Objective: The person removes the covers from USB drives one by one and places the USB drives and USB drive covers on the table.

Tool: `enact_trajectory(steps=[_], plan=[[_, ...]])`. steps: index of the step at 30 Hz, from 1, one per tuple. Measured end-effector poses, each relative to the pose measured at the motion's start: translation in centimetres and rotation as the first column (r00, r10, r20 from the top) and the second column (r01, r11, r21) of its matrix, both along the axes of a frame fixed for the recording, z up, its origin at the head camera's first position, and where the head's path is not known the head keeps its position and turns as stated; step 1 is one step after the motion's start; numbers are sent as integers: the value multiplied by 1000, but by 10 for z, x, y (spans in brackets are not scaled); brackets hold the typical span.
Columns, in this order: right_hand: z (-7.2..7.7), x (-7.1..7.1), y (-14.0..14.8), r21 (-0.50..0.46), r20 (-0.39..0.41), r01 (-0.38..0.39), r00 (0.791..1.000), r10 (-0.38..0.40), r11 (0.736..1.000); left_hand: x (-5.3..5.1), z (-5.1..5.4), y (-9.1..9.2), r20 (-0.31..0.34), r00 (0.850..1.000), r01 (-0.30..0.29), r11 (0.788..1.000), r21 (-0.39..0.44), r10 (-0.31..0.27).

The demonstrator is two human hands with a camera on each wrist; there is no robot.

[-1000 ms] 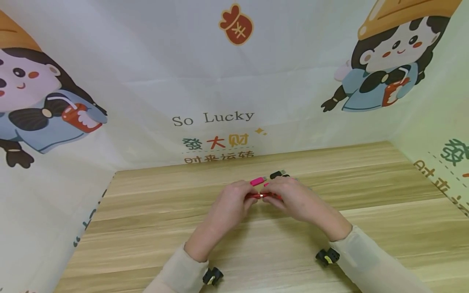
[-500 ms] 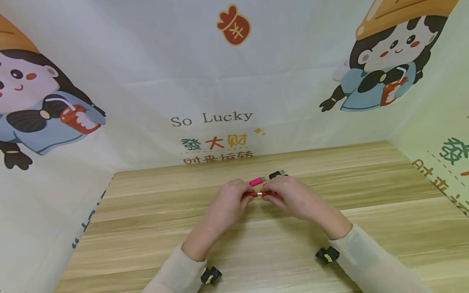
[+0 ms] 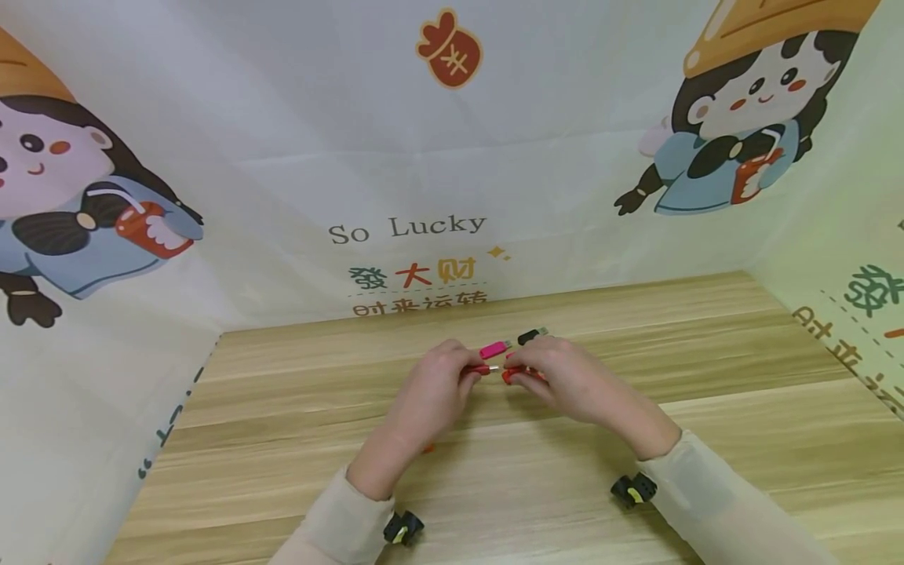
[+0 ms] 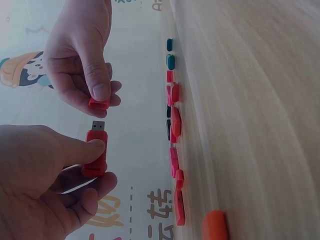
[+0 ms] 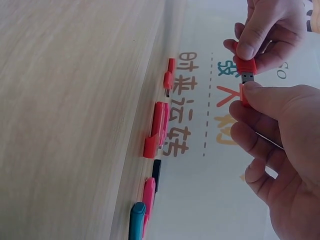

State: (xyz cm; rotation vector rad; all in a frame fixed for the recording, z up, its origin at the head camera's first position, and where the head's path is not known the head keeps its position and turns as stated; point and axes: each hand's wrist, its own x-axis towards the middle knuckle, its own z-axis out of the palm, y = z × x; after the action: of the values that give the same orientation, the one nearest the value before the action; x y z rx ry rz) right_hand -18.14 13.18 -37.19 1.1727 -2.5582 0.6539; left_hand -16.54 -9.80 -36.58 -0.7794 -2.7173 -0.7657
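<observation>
My left hand pinches a red USB flash drive between thumb and fingers, its metal plug pointing toward the other hand. Opposite it, my right hand pinches a small red cap at the fingertips. In the left wrist view a narrow gap parts plug and cap; from the right wrist camera the plug shows close to the right thumb. Both hands are held above the table. Part of the cap is covered by the right thumb and fingers.
On the wooden table beyond the hands lie a pink USB drive and a black one. The wrist views show several more red, pink and teal pieces in a row. An orange piece lies near the left wrist.
The plug bridged the two hands before; now a small gap lies between it and the cap. My left hand has shifted slightly away and up, while the right hand has hardly moved.
</observation>
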Motion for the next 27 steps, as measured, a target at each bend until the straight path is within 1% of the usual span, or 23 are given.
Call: enact_trajectory(steps=[3,7,20,27], plan=[[1,1,1,3,1,0,1000,0,1000,0,-1,-1,4,1000,-13,1000,9,13],[1,1,2,4,-1,1,1000,-1,1000,-1,-2,-1,5,1000,-17,1000,2,17],[-1,2,7,-20,-34,-14,999,13,1000,-5,-2,-2,43,998,-36,998,-54,39],[1,5,10,2,-13,0,1000,0,1000,-9,-6,-1,73,996,-43,995,-90,50]])
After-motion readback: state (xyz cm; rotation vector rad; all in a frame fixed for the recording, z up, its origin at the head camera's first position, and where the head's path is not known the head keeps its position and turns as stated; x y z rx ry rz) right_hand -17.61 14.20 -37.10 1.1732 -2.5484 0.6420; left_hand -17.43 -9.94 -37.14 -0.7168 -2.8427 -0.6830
